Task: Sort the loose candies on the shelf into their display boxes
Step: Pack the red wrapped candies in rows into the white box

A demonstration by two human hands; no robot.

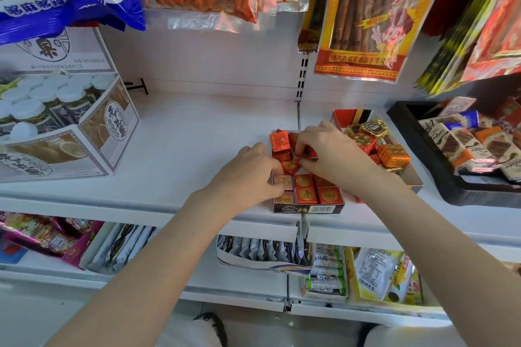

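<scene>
Right hand [332, 155] pinching one red foil-wrapped square candy [307, 154] over back of small dark cardboard display box [308, 209] at white shelf [197, 135] front edge. Left hand [253, 175] curled against box's left side, fingertips among candies; actual grip impossible to tell. Six gold-medallion red candies visible in front rows, more hidden beneath both hands. Second box [414, 175] of mixed gold and orange candies just right, count unclear.

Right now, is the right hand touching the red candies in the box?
Touching. The head view shows the right hand with fingers curled onto a red candy at the back of the box.
</scene>
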